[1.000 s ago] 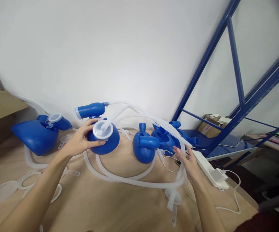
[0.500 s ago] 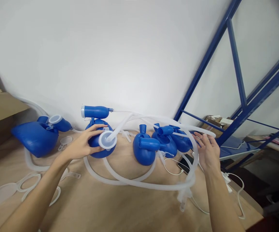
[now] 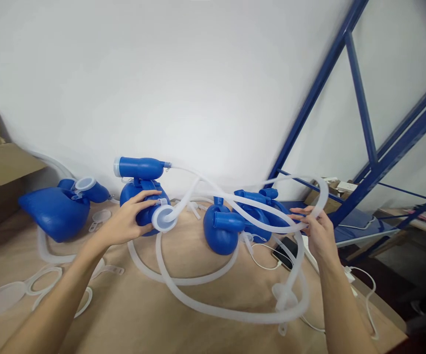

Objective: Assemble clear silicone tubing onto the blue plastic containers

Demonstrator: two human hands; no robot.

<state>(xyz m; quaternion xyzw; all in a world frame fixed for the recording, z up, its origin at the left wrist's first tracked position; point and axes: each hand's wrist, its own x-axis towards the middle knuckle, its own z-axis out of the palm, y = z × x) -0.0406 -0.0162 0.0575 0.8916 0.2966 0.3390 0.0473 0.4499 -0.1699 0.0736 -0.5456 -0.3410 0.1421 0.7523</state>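
My left hand (image 3: 126, 219) is wrapped round a blue plastic bottle (image 3: 125, 194), thumb and fingers on either side of its white round cap (image 3: 160, 222). A translucent tube runs out of that cap. On top of the bottle lies a blue cylinder-shaped piece (image 3: 139, 168) with a white end cap and a thin nozzle. At the right, my right hand (image 3: 318, 230) pinches a translucent hose (image 3: 322, 194), which loops above and left of the fingers. Several blue bottles (image 3: 218, 236) stand between my hands, partly behind the hose loops.
Another blue bottle (image 3: 54, 214) lies at the left beside a cardboard box (image 3: 6, 164). Flat translucent caps and rings (image 3: 4, 299) rest on the brown table (image 3: 132, 319). A phone (image 3: 285, 253) with a white cable lies near my right hand. A blue metal frame (image 3: 309, 98) rises behind.
My right hand has closed on the hose, and the hose loop has swung up and out to the right. The held bottle has shifted slightly left and up.
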